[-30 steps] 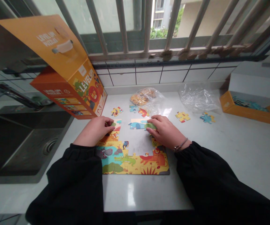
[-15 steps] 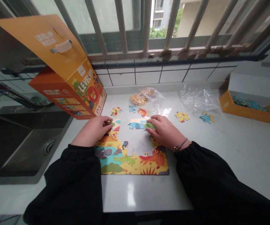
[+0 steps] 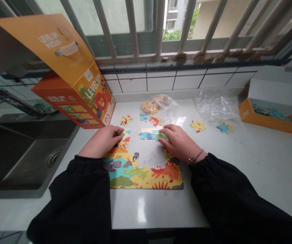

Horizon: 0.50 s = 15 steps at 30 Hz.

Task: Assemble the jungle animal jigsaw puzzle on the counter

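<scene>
A partly joined jigsaw puzzle [image 3: 135, 174] with animal pictures lies flat on the counter, the grey surface showing through its middle. At its upper left corner, my left hand [image 3: 101, 140] has thumb and fingers closed on a puzzle piece [image 3: 127, 135]. Opposite, my right hand [image 3: 178, 142] grips the top right section, thumb on a green puzzle piece [image 3: 162, 136] joined to a blue elephant piece [image 3: 148, 134]. A gap separates the two top sections. My palms and fingers hide parts of both side edges.
Loose pieces lie beyond the puzzle: one on the left [image 3: 126, 120], a red and blue pair [image 3: 155, 121], a yellow one [image 3: 198, 126] and a blue one [image 3: 224, 127]. Plastic bags [image 3: 215, 106], an orange puzzle box [image 3: 85, 98], an open carton [image 3: 270, 120] and a sink [image 3: 41, 183] surround them.
Both hands keep their places on the puzzle, and the pieces look unmoved. Only the whole view has shifted slightly.
</scene>
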Each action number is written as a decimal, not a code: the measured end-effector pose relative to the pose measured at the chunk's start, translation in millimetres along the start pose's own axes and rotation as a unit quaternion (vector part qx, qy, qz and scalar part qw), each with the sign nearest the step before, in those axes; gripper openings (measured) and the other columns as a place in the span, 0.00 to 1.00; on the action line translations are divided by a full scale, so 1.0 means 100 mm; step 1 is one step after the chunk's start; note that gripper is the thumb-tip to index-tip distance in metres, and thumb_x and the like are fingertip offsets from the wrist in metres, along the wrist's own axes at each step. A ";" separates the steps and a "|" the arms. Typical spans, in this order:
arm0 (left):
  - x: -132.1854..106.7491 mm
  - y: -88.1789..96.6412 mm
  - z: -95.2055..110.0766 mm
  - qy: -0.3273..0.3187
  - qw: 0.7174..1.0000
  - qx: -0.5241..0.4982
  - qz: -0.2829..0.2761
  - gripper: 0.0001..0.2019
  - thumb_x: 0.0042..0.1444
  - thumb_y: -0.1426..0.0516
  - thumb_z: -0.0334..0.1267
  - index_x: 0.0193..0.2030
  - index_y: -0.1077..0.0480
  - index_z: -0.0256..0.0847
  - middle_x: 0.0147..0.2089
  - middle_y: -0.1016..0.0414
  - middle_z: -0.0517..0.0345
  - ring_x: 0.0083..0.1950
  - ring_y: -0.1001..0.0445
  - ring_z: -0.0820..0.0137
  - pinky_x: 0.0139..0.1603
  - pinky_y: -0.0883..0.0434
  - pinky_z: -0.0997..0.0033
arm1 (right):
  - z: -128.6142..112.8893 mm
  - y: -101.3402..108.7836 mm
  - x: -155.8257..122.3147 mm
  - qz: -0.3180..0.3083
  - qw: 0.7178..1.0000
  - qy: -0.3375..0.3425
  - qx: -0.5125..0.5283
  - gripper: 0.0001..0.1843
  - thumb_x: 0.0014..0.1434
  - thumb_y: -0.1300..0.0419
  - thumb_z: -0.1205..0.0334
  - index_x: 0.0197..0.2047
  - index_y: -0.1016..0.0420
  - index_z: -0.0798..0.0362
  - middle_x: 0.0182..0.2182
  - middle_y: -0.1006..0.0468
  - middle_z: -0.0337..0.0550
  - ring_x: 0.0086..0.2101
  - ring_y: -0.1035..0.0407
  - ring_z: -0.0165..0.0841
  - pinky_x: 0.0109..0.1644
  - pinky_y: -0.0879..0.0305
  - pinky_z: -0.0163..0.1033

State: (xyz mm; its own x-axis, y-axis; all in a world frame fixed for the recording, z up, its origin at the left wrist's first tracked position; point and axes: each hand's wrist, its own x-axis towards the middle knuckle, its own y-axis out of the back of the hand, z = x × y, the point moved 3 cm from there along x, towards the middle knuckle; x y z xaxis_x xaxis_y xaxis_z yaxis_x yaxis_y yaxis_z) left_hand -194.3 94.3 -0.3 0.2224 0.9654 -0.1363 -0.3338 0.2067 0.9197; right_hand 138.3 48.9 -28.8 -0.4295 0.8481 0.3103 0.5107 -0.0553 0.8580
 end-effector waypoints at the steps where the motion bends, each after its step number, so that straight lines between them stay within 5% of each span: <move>1: 0.00 0.00 0.00 -0.003 1.000 -0.002 -0.001 0.18 0.61 0.38 0.44 0.55 0.16 0.43 0.42 0.13 0.53 0.40 0.18 0.61 0.43 0.26 0.65 | 0.00 0.00 0.00 0.001 1.000 0.000 0.000 0.17 0.76 0.39 0.53 0.60 0.20 0.53 0.59 0.22 0.61 0.60 0.26 0.51 0.67 0.27 0.59; 15: -0.06 0.06 0.03 0.051 0.999 -0.009 0.013 0.13 0.60 0.36 0.41 0.49 0.16 0.43 0.40 0.13 0.53 0.40 0.16 0.60 0.42 0.25 0.65 | 0.01 -0.02 0.00 -0.002 1.000 -0.004 -0.001 0.18 0.76 0.38 0.53 0.60 0.20 0.55 0.60 0.22 0.62 0.60 0.26 0.52 0.67 0.28 0.60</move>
State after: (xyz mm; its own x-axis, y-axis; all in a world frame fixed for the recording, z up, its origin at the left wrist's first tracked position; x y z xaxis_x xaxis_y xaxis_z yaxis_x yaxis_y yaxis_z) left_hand -194.9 89.2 7.2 0.1202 0.9813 -0.1502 -0.3554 0.1838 0.9165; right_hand 138.2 49.7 -31.3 -0.4258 0.8521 0.3044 0.5077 -0.0535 0.8599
